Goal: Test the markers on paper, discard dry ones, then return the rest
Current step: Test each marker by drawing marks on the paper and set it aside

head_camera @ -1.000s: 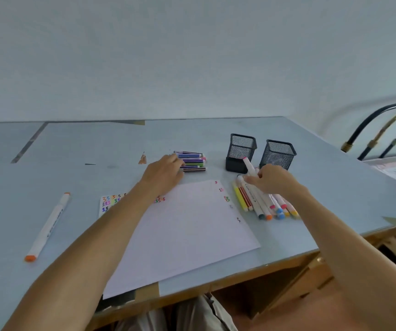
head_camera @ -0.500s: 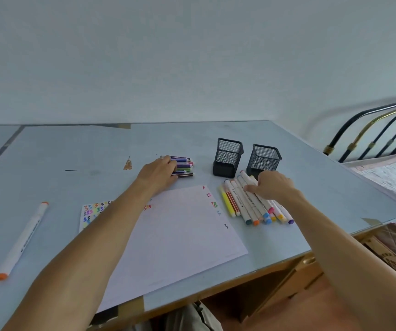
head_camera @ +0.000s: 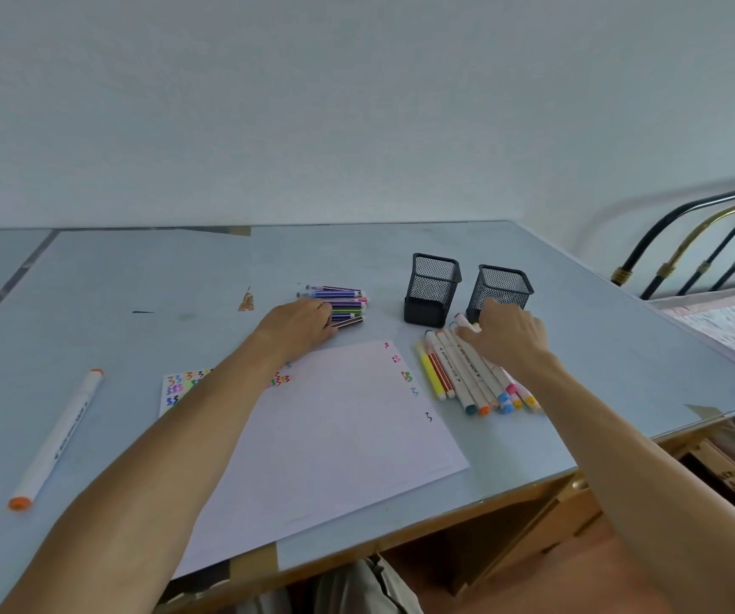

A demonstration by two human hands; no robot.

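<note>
At a pale blue-grey desk (head_camera: 578, 330) against a bare wall, a person sorts markers around a large white paper sheet (head_camera: 334, 436) edged with coloured test squiggles. Beyond it, the left hand (head_camera: 299, 325) rests on a stack of thin striped markers (head_camera: 343, 303), its grip hidden; right of it, the right hand (head_camera: 507, 334) curls over white-barrelled markers (head_camera: 467, 374), apparently gathering them. Two black mesh pen cups (head_camera: 431, 289) wait behind, likely for working pens; one orange-capped white marker (head_camera: 53, 440) lies well left, perhaps discarded.

Soft, even daylight filling scene; no glare showing. Faint shadow falling on wall (head_camera: 649, 192) beside bed rail (head_camera: 702, 232). Wide-angle lens bending table (head_camera: 91, 277) edges, stretching forearms. Slight softness showing throughout.
</note>
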